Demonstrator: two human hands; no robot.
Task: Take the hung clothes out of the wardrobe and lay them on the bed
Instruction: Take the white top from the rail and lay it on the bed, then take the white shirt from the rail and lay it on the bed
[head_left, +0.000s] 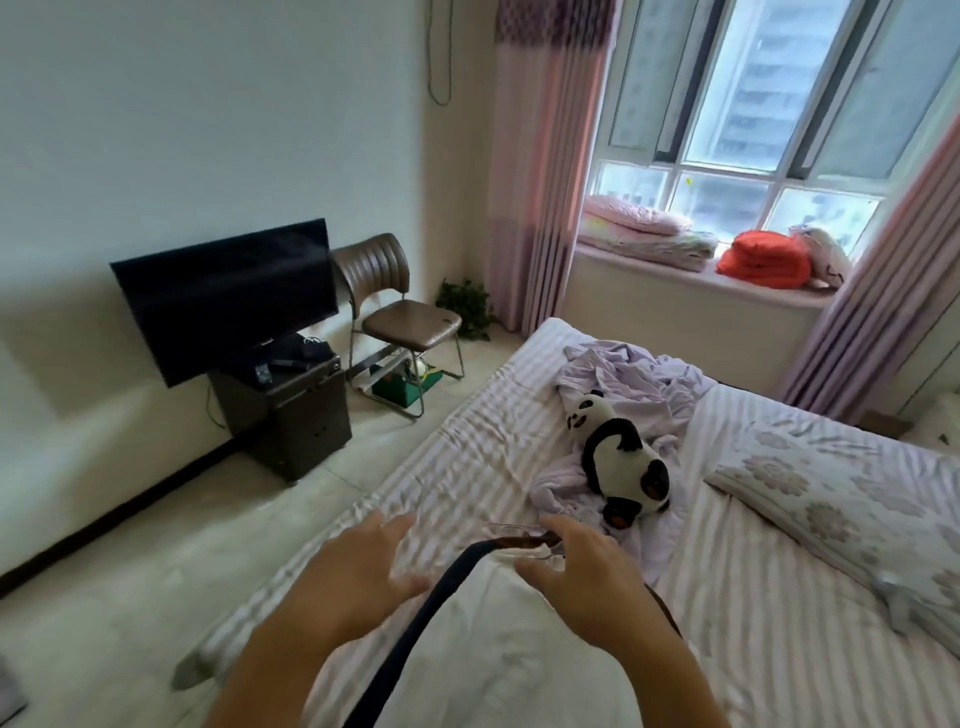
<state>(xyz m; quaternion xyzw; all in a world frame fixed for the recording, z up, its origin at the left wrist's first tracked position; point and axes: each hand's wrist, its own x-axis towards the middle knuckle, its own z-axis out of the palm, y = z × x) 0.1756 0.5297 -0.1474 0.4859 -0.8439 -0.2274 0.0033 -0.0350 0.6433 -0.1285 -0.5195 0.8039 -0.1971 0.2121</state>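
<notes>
A white garment (498, 654) with a dark navy band (415, 629) lies on the striped bed (467, 441) right in front of me. A clear hanger (511, 535) shows faintly at its top end. My left hand (358, 577) hovers over the garment's left side with its fingers spread. On the other side of the band is my right hand (592, 577), also with spread fingers, its fingertips by the hanger. Neither hand grips anything. Farther up the bed a crumpled lilac garment (634, 384) lies under a panda plush (623, 457). The wardrobe is out of view.
A floral pillow (852, 509) lies at the bed's right. Left of the bed are a dark cabinet (291, 421) with a TV (228, 291) and a brown chair (400, 312). Folded bedding (649, 234) and an orange bundle (763, 260) sit on the window sill.
</notes>
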